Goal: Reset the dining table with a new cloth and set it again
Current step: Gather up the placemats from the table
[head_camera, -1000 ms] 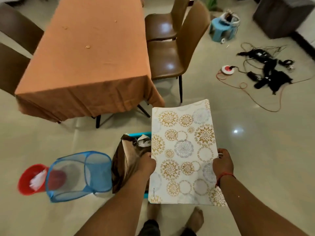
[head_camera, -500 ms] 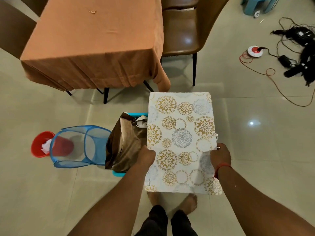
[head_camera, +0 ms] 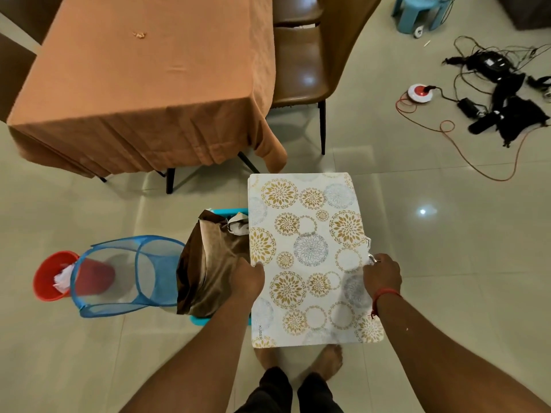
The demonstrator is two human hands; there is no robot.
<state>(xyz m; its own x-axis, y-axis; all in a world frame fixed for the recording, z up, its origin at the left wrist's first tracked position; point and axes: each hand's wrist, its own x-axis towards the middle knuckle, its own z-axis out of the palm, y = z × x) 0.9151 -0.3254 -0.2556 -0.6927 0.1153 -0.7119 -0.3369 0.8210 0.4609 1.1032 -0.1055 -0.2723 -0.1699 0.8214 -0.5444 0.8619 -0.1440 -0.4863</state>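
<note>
A long rectangular dining table draped in a matte, slightly creased orange-brown cloth is filling the upper left, its nearest corner fold hanging toward the floor, with crumbs near its far end. Tucked along the table's right side are two smooth tan leather-look chairs. Just short of the table's near right corner, a stack of stiff, flat white placemats printed with gold and grey floral circles is being held level above the tiled floor, its long axis pointing straight at the table. The left hand is gripping the stack's left edge and the right hand is pinching its right edge, so both sit equally near; the table lies ahead and to the left. Left of the mats are glossy brown folded fabric on a turquoise stool, a blue mesh pop-up hamper, and a small red plastic bin.
</note>
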